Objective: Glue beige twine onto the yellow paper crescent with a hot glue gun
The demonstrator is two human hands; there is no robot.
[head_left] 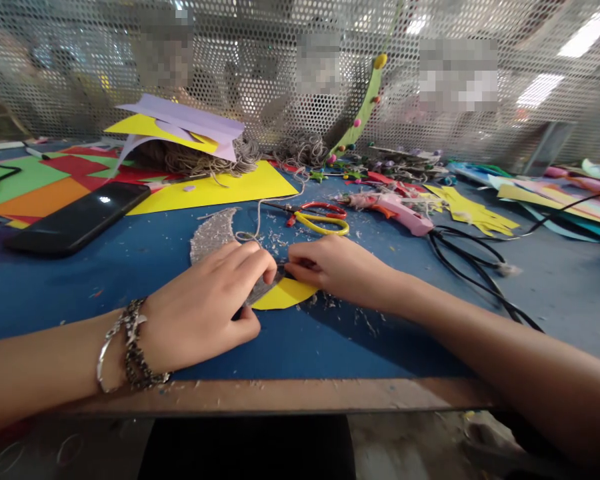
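Note:
A yellow card crescent (285, 294), partly covered with rows of grey yarn (215, 235), lies on the blue table near its front edge. My left hand (213, 300) rests over its middle, fingers curled and thumb at the near edge, holding it. My right hand (337, 270) is closed in a pinch at the crescent's right part, where the yarn cover meets bare yellow card. What lies between those fingertips is hidden. A loose strand of yarn (259, 217) loops on the table just beyond my left hand. Scissors (323, 220) with red and yellow handles lie behind my right hand.
A pink glue gun (393, 208) with a black cord (473, 270) lies at right. A black phone (80, 220) sits at left. Coloured paper (220, 190) and a yarn bundle (195, 157) are behind. A green decorated crescent (365, 110) leans against the perforated metal screen (260, 80).

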